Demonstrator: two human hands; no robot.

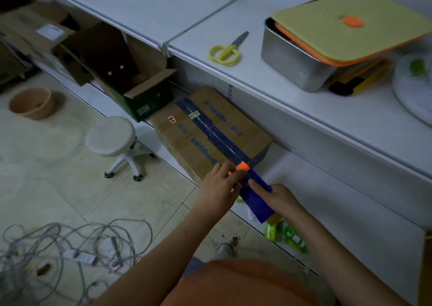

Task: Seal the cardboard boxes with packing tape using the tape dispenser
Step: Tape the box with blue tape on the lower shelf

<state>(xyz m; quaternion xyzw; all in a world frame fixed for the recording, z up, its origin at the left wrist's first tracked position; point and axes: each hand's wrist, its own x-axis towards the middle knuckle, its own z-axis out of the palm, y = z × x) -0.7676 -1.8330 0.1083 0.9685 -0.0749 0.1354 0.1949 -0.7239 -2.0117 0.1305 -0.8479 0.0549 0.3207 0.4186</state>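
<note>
Both hands, left (pixel 217 188) and right (pixel 278 197), gripping glossy blue tape (pixel 256 198) off a flat brown cardboard box (pixel 205 128).

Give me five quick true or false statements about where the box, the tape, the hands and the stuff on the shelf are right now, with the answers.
1. The cardboard box lies on the low shelf, with blue tape running along its top. True.
2. The yellow scissors lie on the floor. False: they lie on the upper white shelf.
3. Both the left hand and the right hand are at the blue strip off the box's near end. True.
4. The white stool stands on top of the box. False: it stands on the floor beside it.
5. The metal tray is empty. False: a yellow and orange board lies on it.
</note>
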